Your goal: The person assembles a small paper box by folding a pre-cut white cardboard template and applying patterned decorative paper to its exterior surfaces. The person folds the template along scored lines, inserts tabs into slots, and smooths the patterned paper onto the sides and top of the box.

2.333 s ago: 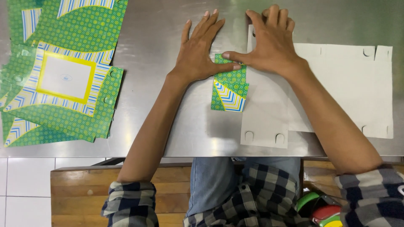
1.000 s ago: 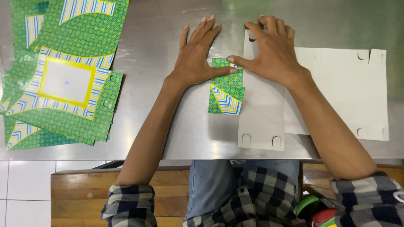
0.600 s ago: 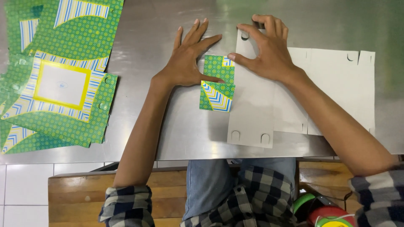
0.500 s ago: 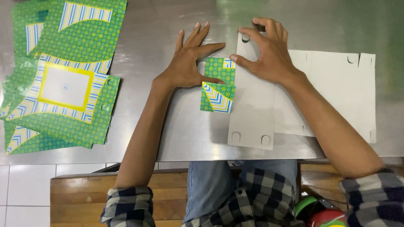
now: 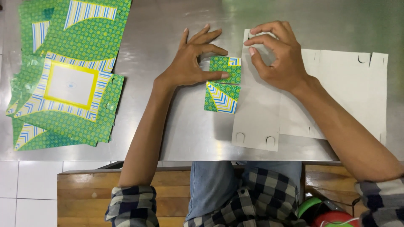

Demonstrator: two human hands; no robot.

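Green flap point(image 5: 223, 90) folded, left hand point(image 5: 191, 63) spread flat on it | right hand point(image 5: 277, 56) pinching grey card point(image 5: 256, 113) far edge | other flaps unfolded | flat stack point(image 5: 67, 80) waits left on table point(image 5: 168, 126)

— What can't you make out from up there?

— Your left hand point(image 5: 191, 63) covers the table under it, and your thumb hides part of the green flap point(image 5: 224, 84). Your right hand point(image 5: 277, 54) hides the upper end of the grey card point(image 5: 256, 113).

— And at the edges?

— The stack of green sheets point(image 5: 63, 75) is cut off at the upper left. The green and red object point(image 5: 326, 212) at lower right is cropped; you can't tell what it is.
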